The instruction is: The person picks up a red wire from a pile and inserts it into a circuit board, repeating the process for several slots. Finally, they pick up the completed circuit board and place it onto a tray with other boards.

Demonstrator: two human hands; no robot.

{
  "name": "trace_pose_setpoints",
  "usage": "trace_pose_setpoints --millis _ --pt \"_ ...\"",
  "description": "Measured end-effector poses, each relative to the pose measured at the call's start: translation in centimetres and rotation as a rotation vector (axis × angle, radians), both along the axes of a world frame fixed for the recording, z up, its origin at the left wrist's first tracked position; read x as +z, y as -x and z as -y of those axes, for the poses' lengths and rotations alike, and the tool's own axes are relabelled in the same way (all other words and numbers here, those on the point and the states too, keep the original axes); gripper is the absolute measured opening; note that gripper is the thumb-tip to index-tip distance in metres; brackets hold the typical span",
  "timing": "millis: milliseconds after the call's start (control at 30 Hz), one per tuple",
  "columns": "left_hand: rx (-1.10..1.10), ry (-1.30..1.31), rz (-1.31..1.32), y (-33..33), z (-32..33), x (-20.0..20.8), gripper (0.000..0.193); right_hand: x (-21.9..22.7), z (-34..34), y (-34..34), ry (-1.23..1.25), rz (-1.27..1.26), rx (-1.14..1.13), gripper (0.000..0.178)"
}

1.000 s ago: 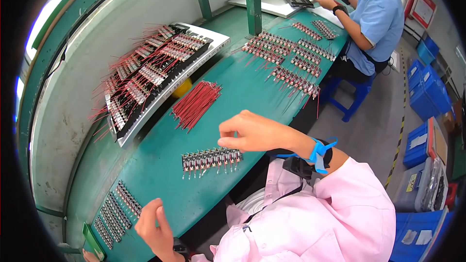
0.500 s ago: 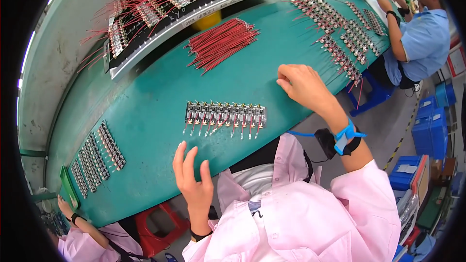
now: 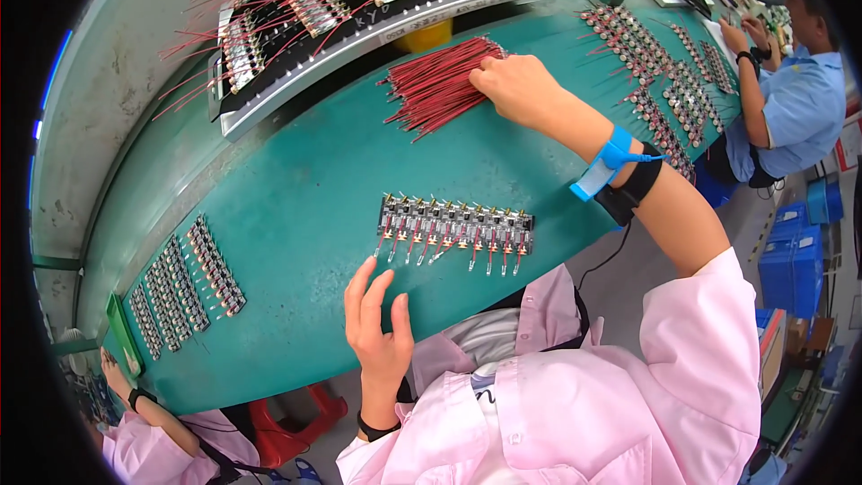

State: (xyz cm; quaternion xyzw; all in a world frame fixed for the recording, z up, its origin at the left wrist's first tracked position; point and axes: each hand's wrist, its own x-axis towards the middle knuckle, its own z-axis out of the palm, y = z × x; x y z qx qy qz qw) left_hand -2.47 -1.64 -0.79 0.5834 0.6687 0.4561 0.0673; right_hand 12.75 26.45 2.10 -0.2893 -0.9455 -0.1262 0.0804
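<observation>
On the green tabletop before me lies a strip of small circuit boards point(image 3: 455, 226), with short red wires and clear tips along its near edge. My left hand point(image 3: 379, 328) hovers just below the left end of that strip, fingers apart and holding nothing. Beyond it is a loose pile of thin red wires point(image 3: 437, 90). At the pile's right end, my right hand point(image 3: 521, 90) reaches in with its fingers pinched on the wires; how many it grips is hidden. A blue wrist strap point(image 3: 603, 164) is around my right wrist.
A raised black tray point(image 3: 337, 4) with wired boards stands at the back left. More board strips point(image 3: 166, 292) lie at left beside a green tray point(image 3: 124, 334), and others point(image 3: 651, 63) at back right. One co-worker's arm point(image 3: 162, 418) is at lower left; another person point(image 3: 790, 81) sits at right.
My right hand has moved from the open tabletop up and left to the red wire pile, and its fingers have closed there. My left hand stays open near the strip. The view has shifted slightly.
</observation>
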Motion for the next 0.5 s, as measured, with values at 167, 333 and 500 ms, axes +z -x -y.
trace_pose_setpoints --millis 167,333,500 --pt "-0.020 -0.020 0.012 0.6 0.0 -0.2 0.029 1.2 -0.5 0.0 0.000 0.071 -0.050 0.004" --pt "-0.011 -0.031 0.014 0.4 0.4 0.1 0.027 2.2 -0.4 -1.2 -0.071 -0.135 -0.087 0.005" --pt "0.036 -0.078 -0.006 0.1 0.2 -0.1 0.022 4.0 2.6 -2.1 0.216 -0.535 -0.078 0.008"
